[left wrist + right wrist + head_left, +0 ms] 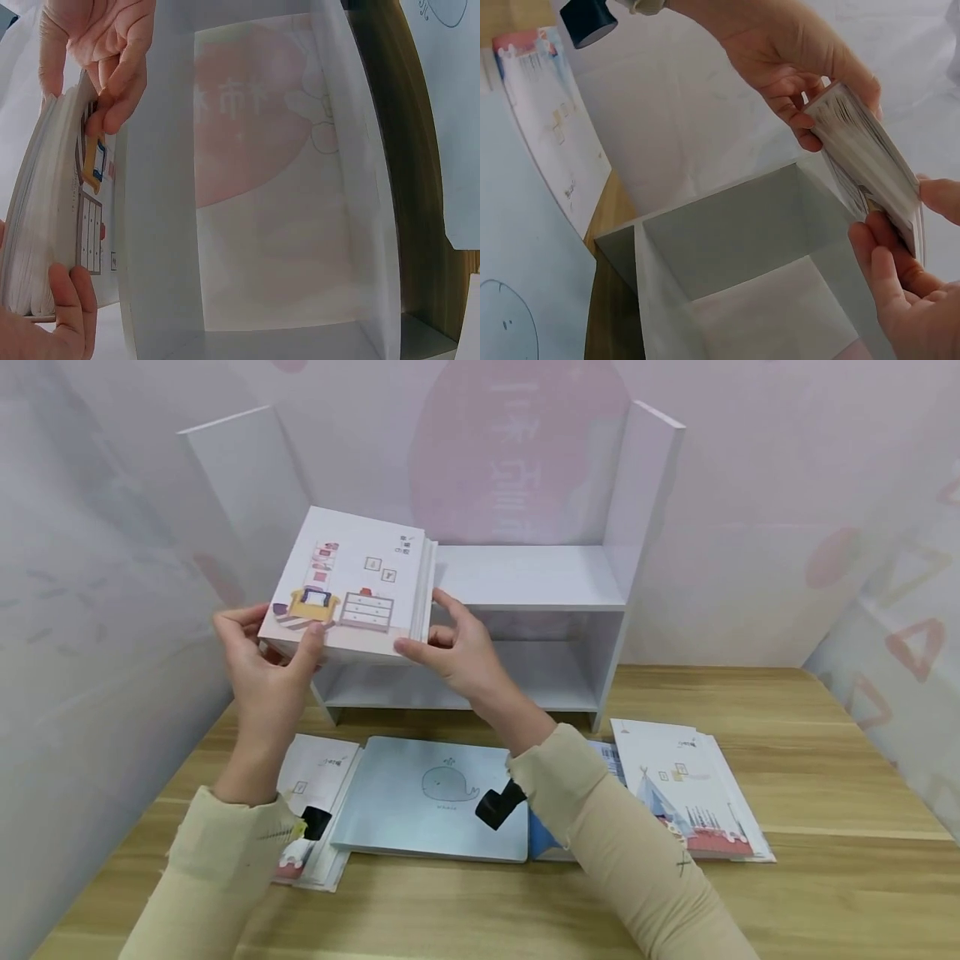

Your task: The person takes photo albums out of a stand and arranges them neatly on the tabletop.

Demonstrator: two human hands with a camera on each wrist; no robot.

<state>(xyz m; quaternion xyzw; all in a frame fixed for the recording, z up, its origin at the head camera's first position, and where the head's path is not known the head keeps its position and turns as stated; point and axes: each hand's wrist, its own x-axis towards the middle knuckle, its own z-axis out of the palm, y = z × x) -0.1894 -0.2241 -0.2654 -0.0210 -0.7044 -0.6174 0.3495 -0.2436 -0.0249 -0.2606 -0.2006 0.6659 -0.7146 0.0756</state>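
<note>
A small stack of white books [348, 572] is raised in front of the shelf, tilted, its top cover printed with a yellow sofa and a chest of drawers. My left hand [262, 664] grips its left lower corner, thumb on the cover. On the right side my right hand [468, 652] holds the stack by its edge, thumb near the lower corner. Both wrist views show page edges between the hands; the left wrist view has the left hand [105, 60] at the top. A white shelf [525, 577] with two levels and tall side panels stands behind.
On the wooden table [825, 793] lie a pale blue whale-cover book [405, 797], white books [318, 768] at left, and tent-cover books [682, 777] at right. A blue book [545, 837] is partly hidden under my right sleeve [600, 827]. Patterned walls enclose the table.
</note>
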